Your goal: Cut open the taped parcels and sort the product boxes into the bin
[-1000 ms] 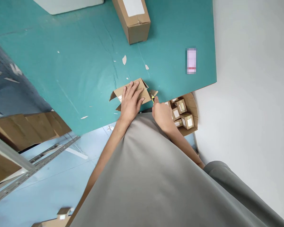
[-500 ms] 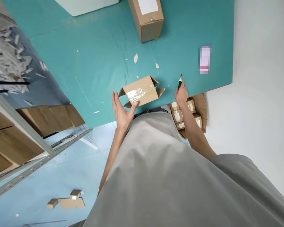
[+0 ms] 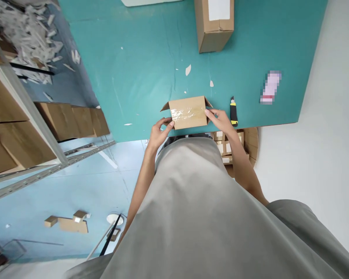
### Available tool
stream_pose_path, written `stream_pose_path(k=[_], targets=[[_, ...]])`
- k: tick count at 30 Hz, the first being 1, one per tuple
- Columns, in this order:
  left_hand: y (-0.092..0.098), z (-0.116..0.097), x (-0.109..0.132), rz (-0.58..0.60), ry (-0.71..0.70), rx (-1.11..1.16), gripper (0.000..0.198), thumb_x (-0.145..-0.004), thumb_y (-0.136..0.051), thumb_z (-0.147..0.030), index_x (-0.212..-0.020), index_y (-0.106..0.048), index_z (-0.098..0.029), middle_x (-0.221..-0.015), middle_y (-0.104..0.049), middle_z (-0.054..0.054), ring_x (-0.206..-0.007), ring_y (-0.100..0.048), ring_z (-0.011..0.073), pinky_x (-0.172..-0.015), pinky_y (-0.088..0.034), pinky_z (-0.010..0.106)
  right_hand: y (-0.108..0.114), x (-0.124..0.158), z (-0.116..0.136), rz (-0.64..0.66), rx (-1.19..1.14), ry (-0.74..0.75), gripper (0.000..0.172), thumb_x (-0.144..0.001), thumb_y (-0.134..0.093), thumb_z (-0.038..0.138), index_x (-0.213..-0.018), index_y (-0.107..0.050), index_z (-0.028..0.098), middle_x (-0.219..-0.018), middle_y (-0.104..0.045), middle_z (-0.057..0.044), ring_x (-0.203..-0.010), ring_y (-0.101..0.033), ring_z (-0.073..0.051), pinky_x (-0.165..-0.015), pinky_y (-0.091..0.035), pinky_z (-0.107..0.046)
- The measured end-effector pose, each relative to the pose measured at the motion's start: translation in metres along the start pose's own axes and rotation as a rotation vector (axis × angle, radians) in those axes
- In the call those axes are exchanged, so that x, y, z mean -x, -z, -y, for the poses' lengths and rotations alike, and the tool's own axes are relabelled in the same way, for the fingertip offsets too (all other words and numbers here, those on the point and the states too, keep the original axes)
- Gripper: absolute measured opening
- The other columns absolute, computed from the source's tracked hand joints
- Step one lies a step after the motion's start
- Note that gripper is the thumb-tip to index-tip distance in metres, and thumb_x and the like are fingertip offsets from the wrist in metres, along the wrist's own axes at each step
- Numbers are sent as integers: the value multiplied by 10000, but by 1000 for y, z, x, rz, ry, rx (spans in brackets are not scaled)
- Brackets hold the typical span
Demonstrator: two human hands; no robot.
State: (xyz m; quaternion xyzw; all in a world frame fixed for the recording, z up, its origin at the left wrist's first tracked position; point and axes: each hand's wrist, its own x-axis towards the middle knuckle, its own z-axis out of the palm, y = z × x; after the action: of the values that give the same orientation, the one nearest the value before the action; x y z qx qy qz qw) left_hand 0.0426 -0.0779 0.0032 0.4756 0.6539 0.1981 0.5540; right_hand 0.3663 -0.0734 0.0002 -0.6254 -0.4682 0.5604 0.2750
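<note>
A small cardboard box [image 3: 189,112] with clear tape along its side lies at the near edge of the green table, its end flaps sticking out. My left hand [image 3: 159,132] grips its left end, thumb on the near corner and fingers at the flap. At the right end, my right hand [image 3: 219,119] pinches the box edge between thumb and fingers. Just right of that hand a black and yellow utility knife [image 3: 234,112] rests on the table, blade tip pointing away from me.
A taller carton [image 3: 215,38] with a white label stands at the back of the green table [image 3: 128,69]. A blurred pinkish item [image 3: 270,88] lies at right. Below the table edge, a round container [image 3: 253,147] holds several small boxes. Shelves with cartons [image 3: 8,147] stand at left.
My right hand has put down the utility knife on the table and taken hold of the box's right end. My left hand has closed on the left end. The view has shifted.
</note>
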Motion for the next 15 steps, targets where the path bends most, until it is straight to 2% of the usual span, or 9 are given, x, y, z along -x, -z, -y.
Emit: stream_pose_path(k=[4, 8, 10, 12, 15], targets=[[6, -4, -16, 160, 70, 216, 670, -789, -907, -645, -1269, -849, -181, -1367, -834, 151, -1407, -698, 390, -1262, -504, 531, 9, -12, 9, 180, 32, -55, 790, -854, -707, 994, -779, -770, 210, -837, -764, -29, -965, -719, -292, -889, -559, -369], [5, -8, -25, 110, 73, 311, 682, -680, -989, -567, -1213, -834, -170, -1144, -829, 110, -1170, -754, 313, -1109, -592, 471, 9, -11, 4, 151, -34, -60, 738, -786, -807, 954, -862, -766, 221, -915, -771, -46, -946, -691, -265, -865, -560, -373], [3, -10, -27, 41, 45, 312, 600, -657, -1003, -537, -1094, -809, -174, -1051, -794, 80, -1033, -742, 260, -1019, -614, 427, 2, -7, -1, 17, -31, -83, 709, -762, -838, 933, -840, -698, 242, -880, -722, -34, -917, -663, -249, -847, -558, -374], [0, -11, -29, -30, 4, 290, 524, -656, -1000, -508, -992, -756, -190, -992, -754, 52, -937, -709, 219, -921, -620, 385, -8, -1, -4, -189, 50, -101, 688, -770, -840, 906, -814, -595, 264, -835, -635, -5, -878, -612, -227, -828, -536, -364], [-3, -15, -32, -116, -53, 235, 452, -696, -974, -459, -967, -712, -208, -972, -725, 28, -883, -676, 192, -816, -607, 336, -20, 6, -2, -432, 204, -94, 646, -822, -807, 851, -868, -517, 276, -867, -574, 9, -872, -559, -215, -829, -492, -353]])
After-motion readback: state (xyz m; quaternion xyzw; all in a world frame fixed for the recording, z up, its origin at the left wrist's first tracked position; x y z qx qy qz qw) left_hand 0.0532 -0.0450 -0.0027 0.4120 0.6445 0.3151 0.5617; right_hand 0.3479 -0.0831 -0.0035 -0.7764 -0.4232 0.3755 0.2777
